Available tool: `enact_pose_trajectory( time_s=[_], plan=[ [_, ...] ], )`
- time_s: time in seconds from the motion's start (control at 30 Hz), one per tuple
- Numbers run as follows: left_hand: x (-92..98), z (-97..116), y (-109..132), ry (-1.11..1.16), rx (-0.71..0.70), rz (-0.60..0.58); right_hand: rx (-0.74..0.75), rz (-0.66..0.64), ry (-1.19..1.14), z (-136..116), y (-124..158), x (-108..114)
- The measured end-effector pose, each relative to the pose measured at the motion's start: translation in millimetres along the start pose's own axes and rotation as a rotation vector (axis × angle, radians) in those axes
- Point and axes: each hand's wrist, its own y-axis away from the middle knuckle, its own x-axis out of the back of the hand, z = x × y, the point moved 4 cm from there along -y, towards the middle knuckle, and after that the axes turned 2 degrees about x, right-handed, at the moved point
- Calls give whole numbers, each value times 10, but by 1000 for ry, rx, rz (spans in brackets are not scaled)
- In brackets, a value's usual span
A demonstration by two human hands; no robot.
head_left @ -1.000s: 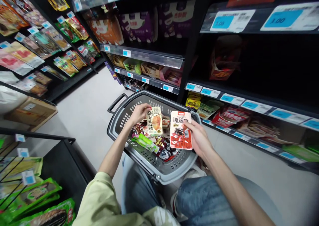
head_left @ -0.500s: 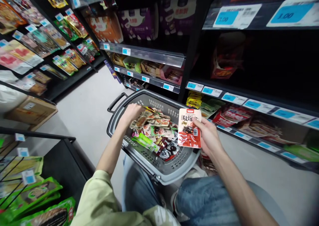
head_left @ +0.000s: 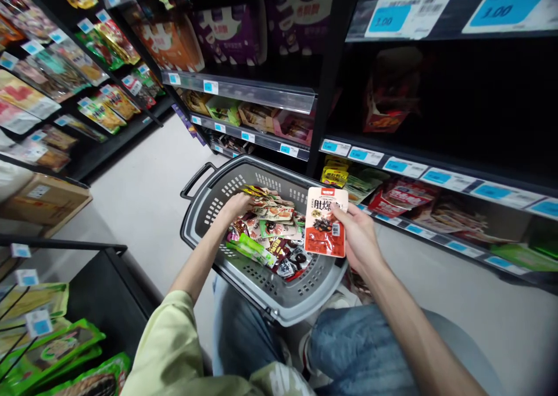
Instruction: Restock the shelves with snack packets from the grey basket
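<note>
A grey plastic shopping basket (head_left: pixel 279 309) sits over my knees, with a heap of small snack packets (head_left: pixel 274 227) inside. My right hand (head_left: pixel 360 233) pinches a red and cream snack packet (head_left: pixel 326 224) by its right edge, thumb on the printed front, above the basket's right end. Reaching into the basket's left side, my left hand (head_left: pixel 238 205) has its fingers curled at the end of several flat cream packets (head_left: pixel 276 210); the fingertips are partly hidden. A bright green packet (head_left: pixel 250 249) lies below that hand.
Shelves with price tags (head_left: pixel 403 166) stand ahead and to the right, holding red packets (head_left: pixel 401 197) low down. Bagged snacks fill a rack (head_left: pixel 102 114) at the far left. A cardboard box (head_left: pixel 47 201) and a black display stand (head_left: pixel 108 291) are on the left.
My left hand has sunk slightly lower into the basket among the packets. My right hand still holds the red and cream packet. The view has shifted a little.
</note>
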Motion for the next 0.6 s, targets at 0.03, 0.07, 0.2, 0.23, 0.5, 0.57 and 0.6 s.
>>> enact_pose_trajectory(
  time_s=[0.03,0.07,0.2,0.23,0.5,0.57,0.6],
  plan=[
    [10,-57,-49,10,8,-3,1,-3,1,-2,3,2],
    [27,-118,-96,18,22,-1,4,-6,3,-6,6,7],
    [65,-311,-257,39,67,-11,12,-4,2,-29,16,29],
    [56,-336,-286,48,67,-25,11,-2,0,-33,16,32],
    [-34,-429,-357,159,18,47,-13,-18,-1,-36,1,25],
    [-104,-465,-333,176,37,57,-17,-18,3,-28,-7,32],
    [-147,-481,-317,184,47,59,-19,-17,6,-23,-12,36]
  ],
)
